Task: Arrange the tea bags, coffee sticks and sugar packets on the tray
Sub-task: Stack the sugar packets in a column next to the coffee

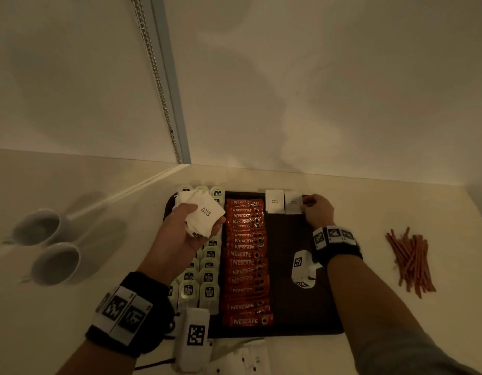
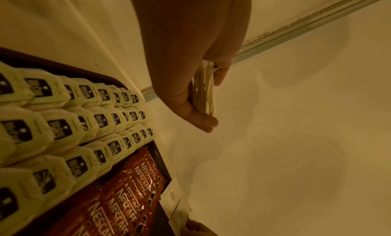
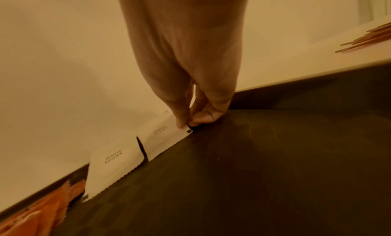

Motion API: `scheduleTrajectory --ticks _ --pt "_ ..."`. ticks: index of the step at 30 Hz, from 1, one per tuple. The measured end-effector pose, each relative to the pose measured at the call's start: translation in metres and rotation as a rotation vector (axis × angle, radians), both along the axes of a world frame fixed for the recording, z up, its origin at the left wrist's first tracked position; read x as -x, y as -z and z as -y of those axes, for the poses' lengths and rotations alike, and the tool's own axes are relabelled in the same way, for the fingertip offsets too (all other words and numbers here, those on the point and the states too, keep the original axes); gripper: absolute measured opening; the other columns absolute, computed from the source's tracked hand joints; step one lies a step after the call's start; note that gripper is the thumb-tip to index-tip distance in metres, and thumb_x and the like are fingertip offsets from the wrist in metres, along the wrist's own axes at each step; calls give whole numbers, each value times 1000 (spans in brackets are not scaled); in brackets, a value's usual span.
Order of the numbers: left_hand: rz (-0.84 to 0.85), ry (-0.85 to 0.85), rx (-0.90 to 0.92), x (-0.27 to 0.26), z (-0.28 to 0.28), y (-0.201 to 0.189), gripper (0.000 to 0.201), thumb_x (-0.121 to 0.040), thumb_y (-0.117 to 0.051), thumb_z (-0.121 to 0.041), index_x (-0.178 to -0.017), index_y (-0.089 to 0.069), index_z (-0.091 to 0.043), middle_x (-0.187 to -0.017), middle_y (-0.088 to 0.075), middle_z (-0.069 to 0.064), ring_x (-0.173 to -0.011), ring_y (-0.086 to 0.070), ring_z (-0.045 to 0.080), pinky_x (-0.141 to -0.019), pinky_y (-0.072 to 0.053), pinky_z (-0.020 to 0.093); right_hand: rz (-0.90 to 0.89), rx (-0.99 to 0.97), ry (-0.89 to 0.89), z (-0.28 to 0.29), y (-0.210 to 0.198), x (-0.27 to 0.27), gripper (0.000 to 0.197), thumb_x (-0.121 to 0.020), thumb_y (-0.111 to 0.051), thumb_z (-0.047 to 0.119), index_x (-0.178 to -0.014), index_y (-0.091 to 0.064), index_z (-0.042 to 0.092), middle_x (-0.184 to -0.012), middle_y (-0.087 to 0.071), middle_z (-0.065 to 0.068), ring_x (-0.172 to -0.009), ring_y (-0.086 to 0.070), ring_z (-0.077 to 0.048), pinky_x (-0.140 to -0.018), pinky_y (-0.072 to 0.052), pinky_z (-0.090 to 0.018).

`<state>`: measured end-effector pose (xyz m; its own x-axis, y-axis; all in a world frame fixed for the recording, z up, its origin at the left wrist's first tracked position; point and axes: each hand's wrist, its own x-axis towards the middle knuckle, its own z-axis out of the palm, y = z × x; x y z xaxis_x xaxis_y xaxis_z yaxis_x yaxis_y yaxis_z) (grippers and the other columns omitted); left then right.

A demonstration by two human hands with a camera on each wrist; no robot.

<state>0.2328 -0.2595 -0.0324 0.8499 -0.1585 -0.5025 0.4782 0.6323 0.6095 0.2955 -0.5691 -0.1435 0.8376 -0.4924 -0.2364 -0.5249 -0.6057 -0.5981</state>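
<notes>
A right hand (image 1: 317, 212) pinches the second sugar packet (image 1: 293, 202) just beside the first (image 1: 274, 201), while the left hand (image 1: 192, 226), nearer the tea bags (image 1: 208, 277), clutches the spare stack (image 1: 204, 212).

A dark rectangular tray (image 1: 302, 315) lies flat on the counter. Pale green tea bags (image 1: 208, 277) fill its left side in overlapping rows, orange Nescafé coffee sticks (image 1: 246, 262) its middle column. Two white paper sugar packets (image 1: 274, 201) lie side by side at its far edge.

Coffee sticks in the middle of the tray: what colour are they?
Orange-red coffee sticks with white lettering, clearest in the head view.
</notes>
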Motion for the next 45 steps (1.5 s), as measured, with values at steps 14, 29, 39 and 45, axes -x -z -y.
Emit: scheduleTrajectory --ticks 14,29,39,45 --pt "124 3 -144 -3 10 4 34 -92 -50 3 -116 -57 -18 -110 -69 5 -98 -68 20 -76 -58 33 139 -500 -421 -113 -101 34 27 -87 -57 44 -97 -61 18 -92 -66 5 -85 -64 -10 -75 -52 -24" --pt "239 55 -260 5 8 6 35 -89 -58 1 -111 -60 -26 -105 -72 3 -93 -69 24 -68 -59 36 294 -730 -390 -143 -123 57 29 -81 -70 11 -108 -60 17 -95 -72 -3 -88 -70 -14 -75 -58 -28" --pt "141 -62 -112 4 6 12 30 -93 -52 -4 -122 -53 -10 -105 -69 15 -85 -71 27 -72 -60 33 276 -488 -189 -86 -93 48 26 -93 -54 13 -118 -61 12 -111 -66 1 -89 -64 -5 -68 -51 -10" --pt "155 -68 -242 4 -3 16 37 -94 -54 -16 -131 -50 -12 -118 -65 16 -94 -70 29 -69 -59 32 165 -205 -23 -47 -40 43 30 -87 -64 19 -115 -61 8 -116 -63 -7 -100 -56 -12 -90 -45 -25"
